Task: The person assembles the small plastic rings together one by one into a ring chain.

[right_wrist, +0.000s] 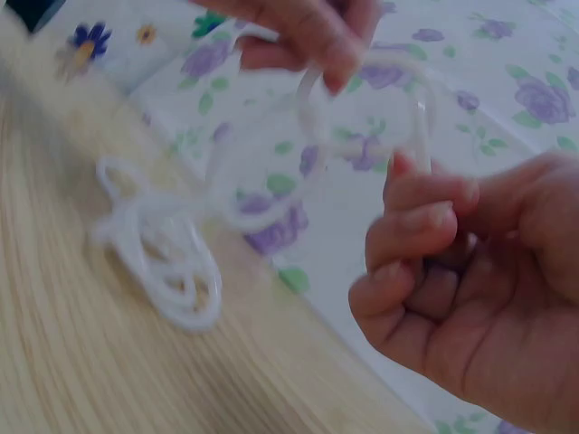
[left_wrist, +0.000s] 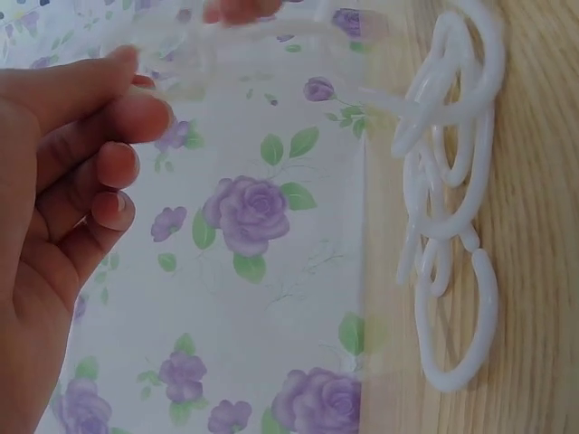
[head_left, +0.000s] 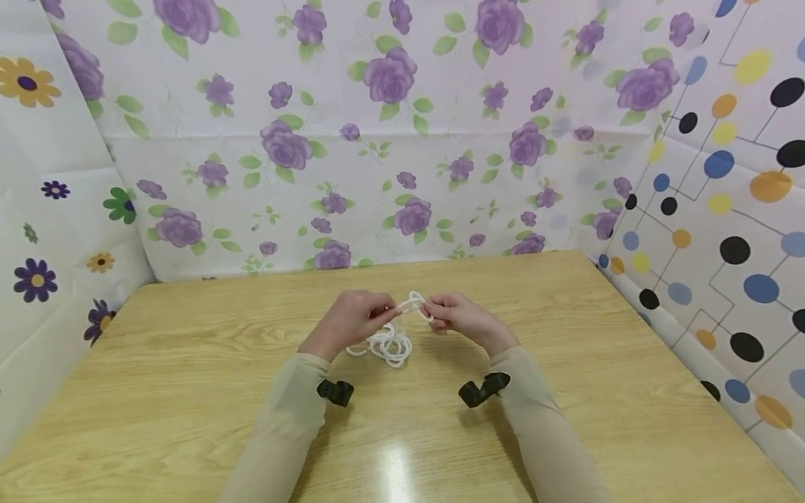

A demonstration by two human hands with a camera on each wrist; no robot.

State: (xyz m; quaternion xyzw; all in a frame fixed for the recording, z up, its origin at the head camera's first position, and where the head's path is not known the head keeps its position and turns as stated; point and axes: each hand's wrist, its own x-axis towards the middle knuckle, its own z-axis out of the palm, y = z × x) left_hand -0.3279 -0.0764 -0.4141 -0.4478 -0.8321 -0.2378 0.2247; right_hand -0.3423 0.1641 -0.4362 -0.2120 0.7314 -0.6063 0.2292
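Observation:
White plastic ring links, some with a gap in the loop, are joined in a chain. My left hand (head_left: 353, 320) pinches a raised link between thumb and forefinger. Facing it, my right hand (head_left: 464, 318) pinches another raised link (right_wrist: 422, 117), its other fingers curled in. In the right wrist view the two held links meet between the hands, and a further link (right_wrist: 249, 221) hangs toward the pile. Below, more chain links (left_wrist: 486, 312) lie heaped on the table, just beside the left hand in the head view. Blur hides how the held links join.
The wooden table (head_left: 189, 391) reaches back to a cloth with purple flowers (head_left: 411, 216). A dotted cloth (head_left: 723, 279) hangs on the right, a flowered one (head_left: 56, 230) on the left. Black wrist cameras (head_left: 484, 390) sit on both sleeves.

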